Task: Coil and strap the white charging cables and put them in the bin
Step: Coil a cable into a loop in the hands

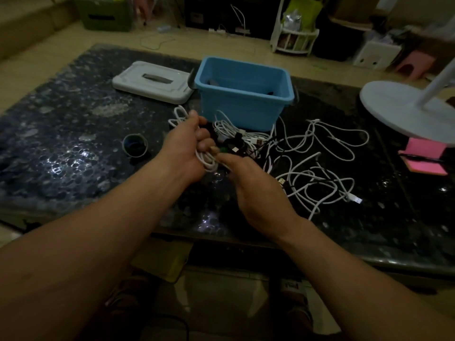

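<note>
**Inspector:** State of the hands?

**Observer:** The left hand [187,146], centre of the frame, has its fingers curled round a coiled white cable [205,159]. Loops of it stick out above the fist and below it. The right hand [256,185] sits just to the lower right, its thumb tip reaching up to the coil's lower end. The picture is dim there, so I cannot tell whether that hand pinches anything.

**Inspector:** The bin?

**Observer:** The blue bin [243,104] stands open on the desk [73,148], upper centre, just behind the hands. Its grey lid [152,81] lies flat to its left.

**Inspector:** Other cables?

**Observer:** A heap of white and black cables [236,136] lies against the bin's front wall. Loose white cables [320,168] sprawl uncoiled over the desk at centre right.

**Inspector:** Other items?

**Observer:** A roll of tape [135,145] left of the left hand; a white lamp base [398,112] and a pink notepad [423,156] at the right edge
</note>
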